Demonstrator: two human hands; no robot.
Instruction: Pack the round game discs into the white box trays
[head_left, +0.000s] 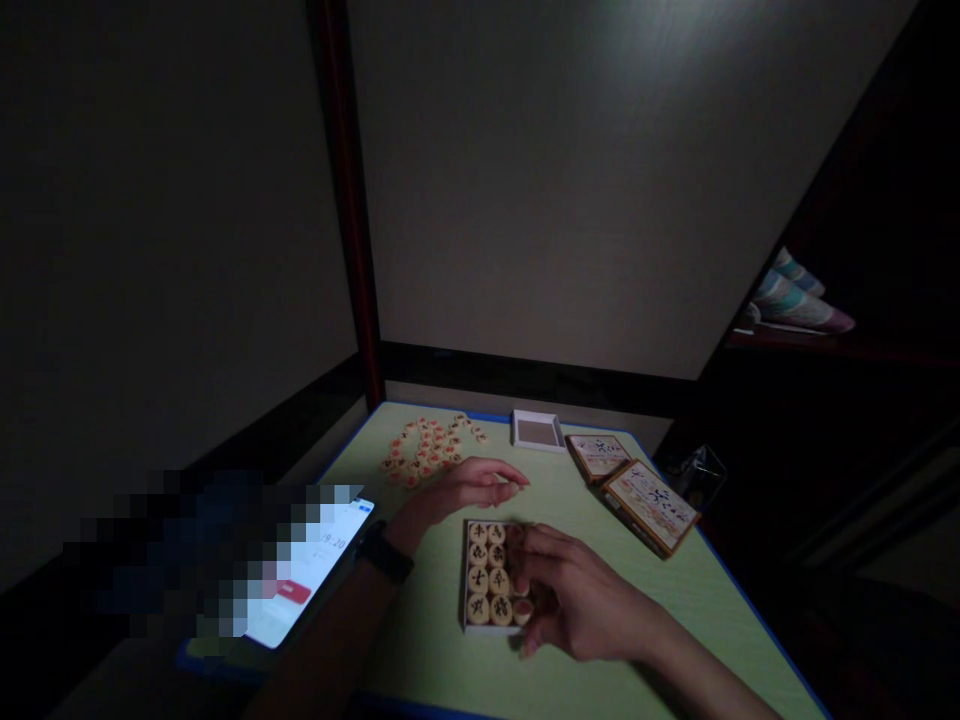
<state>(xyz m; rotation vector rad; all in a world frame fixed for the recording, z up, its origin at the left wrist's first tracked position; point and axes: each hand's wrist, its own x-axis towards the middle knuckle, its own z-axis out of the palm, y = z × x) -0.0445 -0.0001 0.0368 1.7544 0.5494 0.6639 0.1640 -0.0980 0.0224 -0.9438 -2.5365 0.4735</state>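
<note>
A small open box (466, 578) on the table holds rows of round wooden Chinese chess pieces (478, 580) with dark characters face up. My right hand (581, 590) bends over the box's right side, its fingertips on a piece in the right column and its thumb near the lower right corner. That hand covers most of the right column. Beyond the box hovers my left hand (476, 483), fingers stretched forward, thumb close beneath them, with no piece visible in it. A dark band circles the left wrist.
Loose chess pieces (427, 450), many with red characters, lie at the far left. A white tray-like box part (538, 430) stands at the back. Two printed flat boxes (652, 500) overlap on the right. A lit phone (307, 575) sits at the left edge.
</note>
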